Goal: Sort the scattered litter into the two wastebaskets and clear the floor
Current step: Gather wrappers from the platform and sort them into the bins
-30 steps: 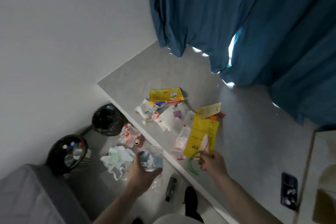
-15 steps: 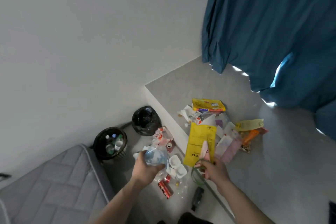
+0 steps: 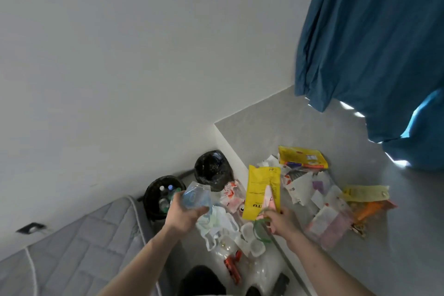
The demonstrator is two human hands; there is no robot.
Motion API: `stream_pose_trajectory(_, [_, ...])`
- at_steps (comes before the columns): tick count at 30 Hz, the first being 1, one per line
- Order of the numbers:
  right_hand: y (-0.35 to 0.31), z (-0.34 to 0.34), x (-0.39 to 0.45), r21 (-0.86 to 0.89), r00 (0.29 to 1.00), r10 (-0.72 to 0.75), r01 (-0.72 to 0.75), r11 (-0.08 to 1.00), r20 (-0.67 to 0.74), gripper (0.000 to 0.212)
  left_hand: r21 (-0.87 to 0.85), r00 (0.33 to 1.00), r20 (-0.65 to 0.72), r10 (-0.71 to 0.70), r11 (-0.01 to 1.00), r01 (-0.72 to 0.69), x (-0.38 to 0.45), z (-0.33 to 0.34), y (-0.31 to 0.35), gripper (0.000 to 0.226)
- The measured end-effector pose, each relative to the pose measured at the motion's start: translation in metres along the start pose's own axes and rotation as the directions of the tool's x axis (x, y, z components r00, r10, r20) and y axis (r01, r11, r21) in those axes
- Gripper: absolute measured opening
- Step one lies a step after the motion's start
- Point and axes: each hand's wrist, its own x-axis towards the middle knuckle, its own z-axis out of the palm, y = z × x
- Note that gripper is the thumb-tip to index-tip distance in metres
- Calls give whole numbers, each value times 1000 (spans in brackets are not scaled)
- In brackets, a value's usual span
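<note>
My left hand [image 3: 183,215] grips a clear crumpled plastic bottle [image 3: 195,196], held just right of the near wastebasket [image 3: 153,196], which holds several bottles. A second wastebasket [image 3: 211,168] lined with a black bag stands behind it against the step. My right hand [image 3: 282,221] holds a yellow packet [image 3: 263,187] upright together with a pink wrapper [image 3: 268,196] and a green plastic ring [image 3: 260,230]. More litter lies on the raised grey platform [image 3: 300,127]: a yellow packet [image 3: 302,157], white papers [image 3: 299,185], a yellow tag [image 3: 365,192] and pink wrappers [image 3: 329,226].
A grey quilted mattress [image 3: 72,255] fills the lower left beside the baskets. On the lower floor lie a white bag [image 3: 216,226], white cups [image 3: 252,240] and a red can [image 3: 231,267]. Blue curtains [image 3: 372,43] hang at the upper right. A white wall is behind.
My view has swung left and both hands have moved toward the wastebaskets. The bottle in my left hand now hangs next to the near basket's rim; my right hand keeps its packet.
</note>
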Motion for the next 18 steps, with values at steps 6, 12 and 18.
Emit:
stream_pose_trajectory(6, [-42, 20, 38, -21, 999, -26, 27, 999, 24, 5, -7, 998, -56, 0, 1000, 0, 36, -20, 31, 67])
stream_pose_trajectory(12, [-72, 71, 98, -72, 999, 26, -24, 997, 22, 9, 22, 999, -6, -43, 999, 43, 139, -46, 45, 77])
stream_pose_trajectory(18, [-129, 161, 162, -96, 989, 149, -148, 984, 1, 8, 112, 989, 132, -72, 992, 57, 274, -71, 57, 78])
